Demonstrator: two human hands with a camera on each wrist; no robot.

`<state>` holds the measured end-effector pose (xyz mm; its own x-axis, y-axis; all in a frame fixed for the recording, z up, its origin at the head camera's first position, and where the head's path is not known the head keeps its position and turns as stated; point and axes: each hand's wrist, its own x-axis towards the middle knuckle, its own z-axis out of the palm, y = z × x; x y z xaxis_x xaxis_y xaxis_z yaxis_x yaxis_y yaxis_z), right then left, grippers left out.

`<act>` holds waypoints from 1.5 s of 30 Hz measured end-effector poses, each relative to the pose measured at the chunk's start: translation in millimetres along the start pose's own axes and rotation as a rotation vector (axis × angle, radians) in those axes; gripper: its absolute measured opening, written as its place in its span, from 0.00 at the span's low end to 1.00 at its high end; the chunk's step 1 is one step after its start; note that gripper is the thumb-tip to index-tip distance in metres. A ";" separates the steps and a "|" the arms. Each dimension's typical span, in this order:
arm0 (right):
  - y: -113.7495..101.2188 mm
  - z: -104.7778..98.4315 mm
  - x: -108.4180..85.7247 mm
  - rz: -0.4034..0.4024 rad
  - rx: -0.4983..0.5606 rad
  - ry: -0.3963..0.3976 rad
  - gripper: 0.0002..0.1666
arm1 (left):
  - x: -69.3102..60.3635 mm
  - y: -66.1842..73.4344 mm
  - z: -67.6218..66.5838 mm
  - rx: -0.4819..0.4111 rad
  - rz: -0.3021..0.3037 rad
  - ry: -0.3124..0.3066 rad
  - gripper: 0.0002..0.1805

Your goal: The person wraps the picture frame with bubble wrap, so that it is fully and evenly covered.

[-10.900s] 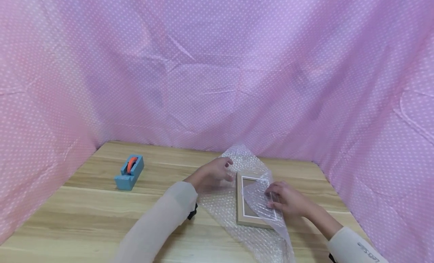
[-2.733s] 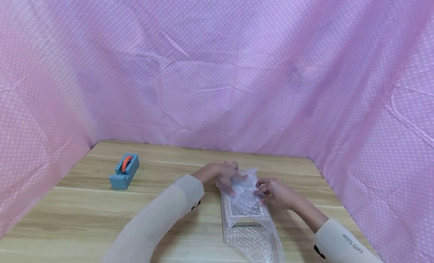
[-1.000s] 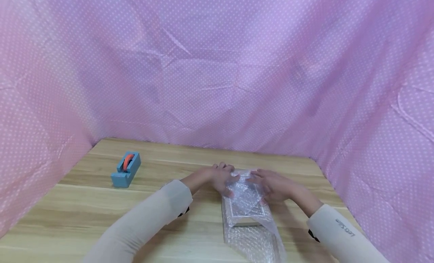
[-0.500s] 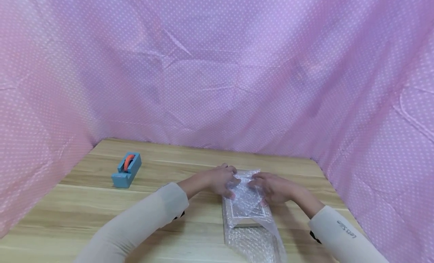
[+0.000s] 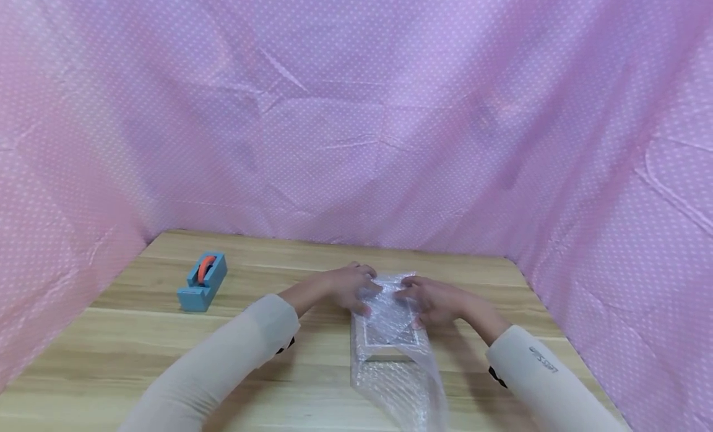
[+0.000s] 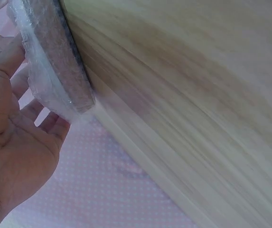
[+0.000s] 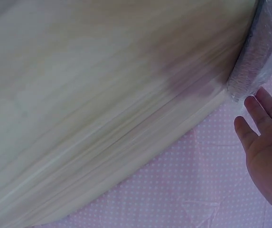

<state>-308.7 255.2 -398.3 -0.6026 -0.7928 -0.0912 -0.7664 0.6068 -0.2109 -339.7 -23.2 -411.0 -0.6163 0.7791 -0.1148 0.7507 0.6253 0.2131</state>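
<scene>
A light wooden picture frame (image 5: 388, 354) lies flat on the table, with bubble wrap (image 5: 390, 317) folded over its top and a loose end trailing toward the near edge. At its upper left, my left hand (image 5: 350, 288) rests with spread, slightly bent fingers on the wrap. My right hand (image 5: 440, 302) touches the wrap's upper right side, fingers spread. In the left wrist view, fingers of the left hand (image 6: 24, 133) touch the wrapped edge (image 6: 62, 61). The right wrist view shows the right hand (image 7: 268, 147) beside the wrapped corner (image 7: 252, 71), its fingers loosely extended.
A blue tape dispenser (image 5: 203, 283) with an orange roll stands at the left of the wooden table (image 5: 111, 358). Pink dotted cloth (image 5: 334, 141) hangs behind the table and along both sides.
Since the earliest frame, the wrap's left part has come over the frame and its far corner has been folded in. Over the last second, both hands have stayed at the frame's upper part.
</scene>
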 end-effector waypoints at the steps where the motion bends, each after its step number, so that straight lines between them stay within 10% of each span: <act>1: -0.1 -0.4 3.4 0.003 -0.001 -0.003 0.44 | -1.2 -3.0 -0.3 -0.014 -0.004 0.001 0.37; 16: 0.6 -5.2 53.8 0.084 0.054 -0.051 0.44 | -16.0 -35.9 -7.1 -0.134 -0.055 0.049 0.25; 30: -13.1 1.6 44.6 0.091 -0.067 -0.014 0.43 | -15.4 -32.6 -5.3 -0.105 -0.001 0.026 0.17; 39: -37.8 21.7 4.4 -0.266 -0.365 0.323 0.21 | -13.5 -32.6 -6.3 -0.107 -0.027 0.020 0.17; 45: -57.5 36.0 -22.2 -0.353 -0.463 0.349 0.19 | -16.7 -30.9 -10.1 -0.112 -0.026 0.019 0.17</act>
<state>-243.3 235.8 -419.1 -0.2760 -0.9300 0.2427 -0.8996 0.3388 0.2756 -355.1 -56.0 -405.8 -0.6400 0.7613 -0.1037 0.7040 0.6351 0.3178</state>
